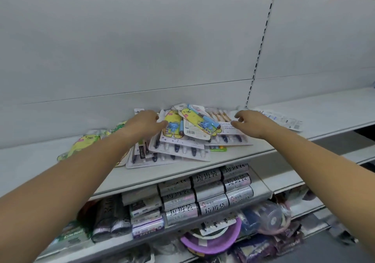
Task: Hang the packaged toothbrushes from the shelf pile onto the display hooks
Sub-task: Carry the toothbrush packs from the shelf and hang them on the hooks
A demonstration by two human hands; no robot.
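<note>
Flat, glossy blister-carded toothbrush packs (178, 147) are heaped mid-scene on the smooth white metal shelf (324, 110). The left hand (145, 123), fingers loosely curled, is rested against a yellow cartoon pack (172, 118). The right hand (248, 123), half spread, is held over the pile's right edge, contact not discernible.

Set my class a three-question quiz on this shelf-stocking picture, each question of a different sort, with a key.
1. True or false: the right hand holds a pack clear of the toothbrush pile.
2. What lies directly below the shelf that bears the pile? A: silver rolls; B: bottles; C: shoes.
3. How many display hooks show on the back panel?
Key: 1 false, it hovers empty over the pile; 2 A; 3 none.
</note>
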